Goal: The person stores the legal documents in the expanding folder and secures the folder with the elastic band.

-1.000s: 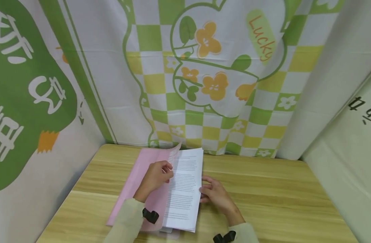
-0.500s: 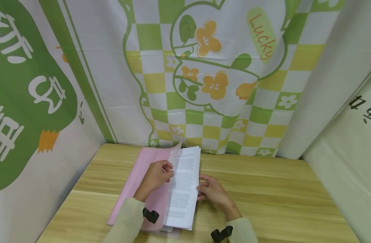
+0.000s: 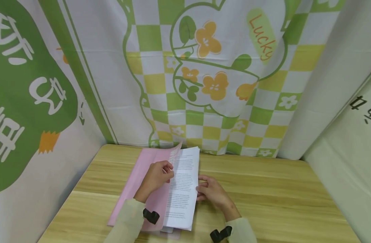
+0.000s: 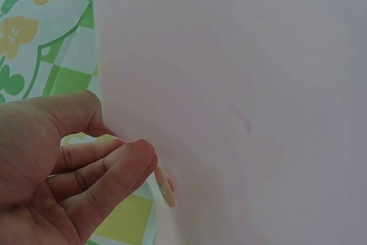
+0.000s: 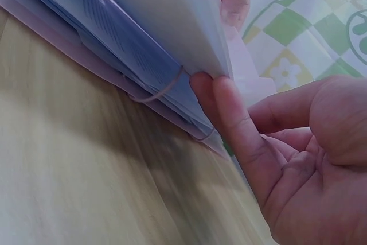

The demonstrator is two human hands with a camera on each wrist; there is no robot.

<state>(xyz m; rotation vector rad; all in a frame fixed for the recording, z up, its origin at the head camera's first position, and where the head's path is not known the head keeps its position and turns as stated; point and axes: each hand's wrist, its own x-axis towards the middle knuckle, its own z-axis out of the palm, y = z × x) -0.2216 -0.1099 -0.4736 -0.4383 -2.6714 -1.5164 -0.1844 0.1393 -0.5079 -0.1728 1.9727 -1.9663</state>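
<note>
A pink folder (image 3: 152, 153) lies on the table with its cover lifted partly over a stack of printed paper (image 3: 182, 189). My left hand (image 3: 156, 173) pinches the free edge of that cover between thumb and fingers; the pale cover (image 4: 241, 84) fills most of the left wrist view. On the other side, my right hand (image 3: 214, 192) holds the right edge of the paper stack, its fingertips at the sheets' edge in the right wrist view. Bluish clear sleeves (image 5: 126, 32) and a thin elastic loop (image 5: 157, 97) show beneath the paper. The stack's left part is hidden under the cover.
The wooden table (image 3: 264, 195) extends to the right of the folder. A patterned curtain (image 3: 197, 125) hangs right behind the table's back edge, with fabric walls at left and right. Black wrist cameras (image 3: 151, 216) sit on both sleeves.
My right hand and the paper stack have shifted slightly left, so the stack sits a little further under the pink cover. The left hand has stayed in place, holding the cover.
</note>
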